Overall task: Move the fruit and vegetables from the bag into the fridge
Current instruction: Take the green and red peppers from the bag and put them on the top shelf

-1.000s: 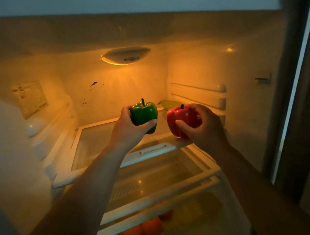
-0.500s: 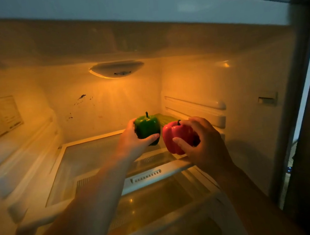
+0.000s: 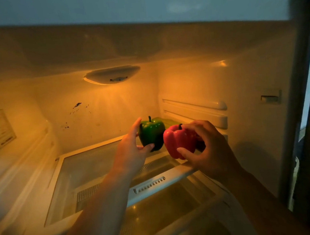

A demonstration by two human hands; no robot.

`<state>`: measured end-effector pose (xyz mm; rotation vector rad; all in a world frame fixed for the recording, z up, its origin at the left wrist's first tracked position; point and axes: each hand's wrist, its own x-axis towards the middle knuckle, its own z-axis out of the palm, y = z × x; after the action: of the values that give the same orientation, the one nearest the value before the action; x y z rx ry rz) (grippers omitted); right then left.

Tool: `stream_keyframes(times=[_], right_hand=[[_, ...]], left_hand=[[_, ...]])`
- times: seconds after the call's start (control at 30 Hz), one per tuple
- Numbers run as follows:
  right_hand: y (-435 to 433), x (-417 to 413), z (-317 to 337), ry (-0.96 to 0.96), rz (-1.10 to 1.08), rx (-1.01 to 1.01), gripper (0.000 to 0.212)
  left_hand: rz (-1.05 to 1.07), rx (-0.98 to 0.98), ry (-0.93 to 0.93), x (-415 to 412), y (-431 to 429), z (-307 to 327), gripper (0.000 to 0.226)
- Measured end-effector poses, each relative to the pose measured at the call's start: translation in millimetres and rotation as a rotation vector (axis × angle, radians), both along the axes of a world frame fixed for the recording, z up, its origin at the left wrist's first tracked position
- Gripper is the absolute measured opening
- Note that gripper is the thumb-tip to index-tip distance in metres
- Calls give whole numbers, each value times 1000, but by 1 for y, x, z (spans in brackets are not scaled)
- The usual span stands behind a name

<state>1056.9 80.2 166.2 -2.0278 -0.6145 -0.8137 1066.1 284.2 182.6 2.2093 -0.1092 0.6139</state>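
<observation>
Inside the open fridge, my left hand (image 3: 132, 152) holds a green bell pepper (image 3: 152, 132) upright over the back right part of the glass shelf (image 3: 90, 165). Its thumb lies under the pepper and its fingers run up the pepper's left side. My right hand (image 3: 208, 148) grips a red bell pepper (image 3: 179, 141) just right of the green one, the two peppers almost touching. Whether either pepper rests on the shelf is not clear. A pale green vegetable (image 3: 168, 122) lies behind them against the right wall, mostly hidden.
The fridge lamp (image 3: 112, 76) glows on the back wall. Ribbed shelf rails (image 3: 195, 111) stick out from the right wall. A second glass shelf (image 3: 159, 209) lies below. The fridge frame (image 3: 304, 103) stands at the right.
Both hands have carried the peppers deeper into the fridge and lower toward the back right of the shelf. The view has moved closer; the oranges below have left the frame.
</observation>
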Motion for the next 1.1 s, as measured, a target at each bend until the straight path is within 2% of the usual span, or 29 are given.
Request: stream_keyframes(times=[0.27,0.43,0.6,0.93,1.1], right_hand=[[8,4,-5,-49,-56,-40,68],[6,3,-7,-70,-55,-84,74],[8,-5,-4,-67,-27,-45,76],[9,-30,-5,-137,9,-35,71],[8,-42,-3,-146,12,-30,70]], left_hand=[[15,7,-33,7,-3,-3,78],[18,12,-25,9,-2,-6,90],[42,60,-42,3,-3,-7,99],[78,89,1,-23,-6,1,91],[89,118,-50,-57,-1,-3,86]])
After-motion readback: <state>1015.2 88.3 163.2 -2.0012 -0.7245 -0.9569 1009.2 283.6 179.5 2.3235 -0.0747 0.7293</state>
